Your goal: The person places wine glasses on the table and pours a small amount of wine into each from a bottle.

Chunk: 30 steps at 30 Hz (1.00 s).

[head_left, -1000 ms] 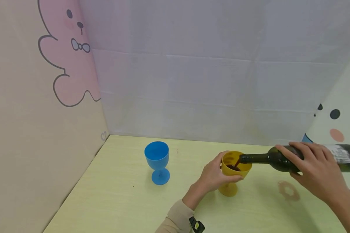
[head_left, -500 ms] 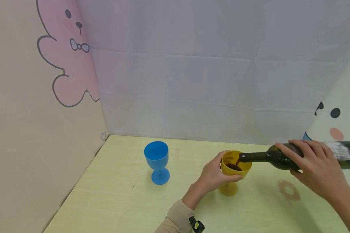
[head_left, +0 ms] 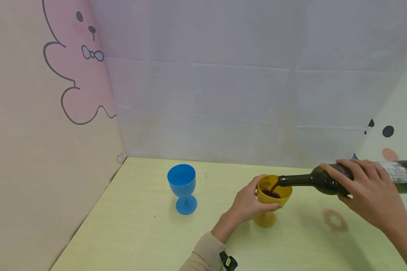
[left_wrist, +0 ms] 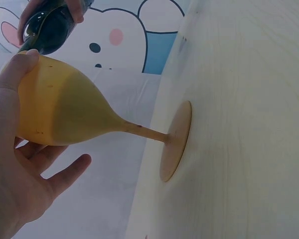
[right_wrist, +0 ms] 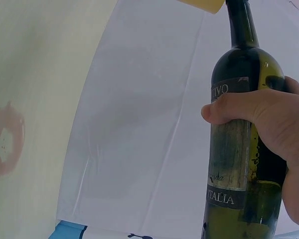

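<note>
Bottle [head_left: 325, 182] pours into yellow goblet [left_wrist: 79, 107]

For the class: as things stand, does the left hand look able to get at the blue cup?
Probably not yet: the left hand holds the yellow cup, into which the bottle pours. If freed, likely yes: only table shows between it and the blue cup.

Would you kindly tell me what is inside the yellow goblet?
Dark liquid lies in the yellow goblet, and a thin stream enters from the bottle. The goblet's inner bottom is hidden beneath the liquid.
</note>
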Motion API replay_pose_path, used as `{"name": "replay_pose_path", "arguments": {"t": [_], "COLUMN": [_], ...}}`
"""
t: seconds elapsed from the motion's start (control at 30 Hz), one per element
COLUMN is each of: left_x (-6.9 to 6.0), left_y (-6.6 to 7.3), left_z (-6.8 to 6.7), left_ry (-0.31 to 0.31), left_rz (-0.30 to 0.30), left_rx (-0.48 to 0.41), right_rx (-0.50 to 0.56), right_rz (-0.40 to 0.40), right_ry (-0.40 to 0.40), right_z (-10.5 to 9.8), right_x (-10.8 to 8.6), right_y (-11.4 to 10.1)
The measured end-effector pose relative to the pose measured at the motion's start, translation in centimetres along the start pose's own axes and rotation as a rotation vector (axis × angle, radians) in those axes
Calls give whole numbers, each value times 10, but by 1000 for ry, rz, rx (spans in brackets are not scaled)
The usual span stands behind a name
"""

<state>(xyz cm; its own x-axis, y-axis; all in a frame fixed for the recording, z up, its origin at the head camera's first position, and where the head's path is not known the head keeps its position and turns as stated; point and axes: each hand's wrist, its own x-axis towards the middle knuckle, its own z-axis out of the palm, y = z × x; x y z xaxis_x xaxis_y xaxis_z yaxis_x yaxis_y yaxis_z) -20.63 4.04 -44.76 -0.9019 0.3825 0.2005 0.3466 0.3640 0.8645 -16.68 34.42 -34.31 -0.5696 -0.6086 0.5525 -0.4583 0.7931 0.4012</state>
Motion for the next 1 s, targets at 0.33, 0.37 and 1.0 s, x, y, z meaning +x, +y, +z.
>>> {"name": "replay_pose_path", "arguments": {"t": [0.33,0.37,1.0], "left_x": [0,0,-1], "left_y": [-1,0,0], "left_z": [1,0,0], "left_ry": [-3,-3,-5], "left_rz": [6,9,10], "left_rx": [-7,-6,-1], "right_rx": [18,21,70], "right_rz": [43,47,210], "right_ry": [-18,-20,-84], "right_z": [1,2,15], "right_x": [-4,-4,-22], "right_y": [-5,-6,-20]}}
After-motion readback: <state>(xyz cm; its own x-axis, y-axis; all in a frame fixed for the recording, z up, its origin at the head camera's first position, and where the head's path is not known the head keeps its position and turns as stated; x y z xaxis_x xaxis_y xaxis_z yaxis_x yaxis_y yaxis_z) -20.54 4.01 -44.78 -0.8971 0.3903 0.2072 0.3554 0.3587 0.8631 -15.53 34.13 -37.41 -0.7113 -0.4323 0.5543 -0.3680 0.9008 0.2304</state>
